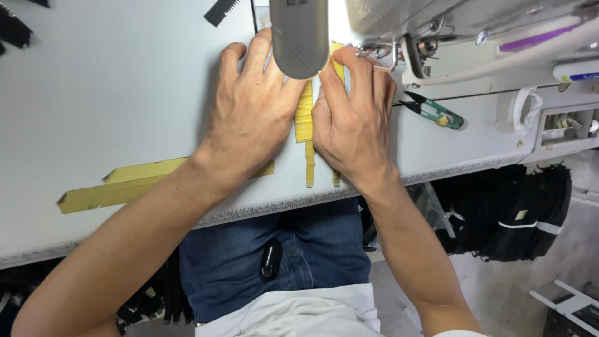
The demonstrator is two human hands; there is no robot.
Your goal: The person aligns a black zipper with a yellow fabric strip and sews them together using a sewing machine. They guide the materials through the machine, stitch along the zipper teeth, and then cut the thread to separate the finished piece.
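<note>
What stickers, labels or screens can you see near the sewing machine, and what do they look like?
No screens or packages show.
Purple label: a thin slanted strip on the sewing machine, top right.
Blue and white label: on a white tube-like part at the right edge.
Ruler strip: fine printed marks along the front edge of the white table.
White tags: small patches on the black bundles under the table, right.

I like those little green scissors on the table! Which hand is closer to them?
The right hand. It lies just beside the green snips, pressing the yellow strip. The left hand is farther away, on the strip's other side.
</note>
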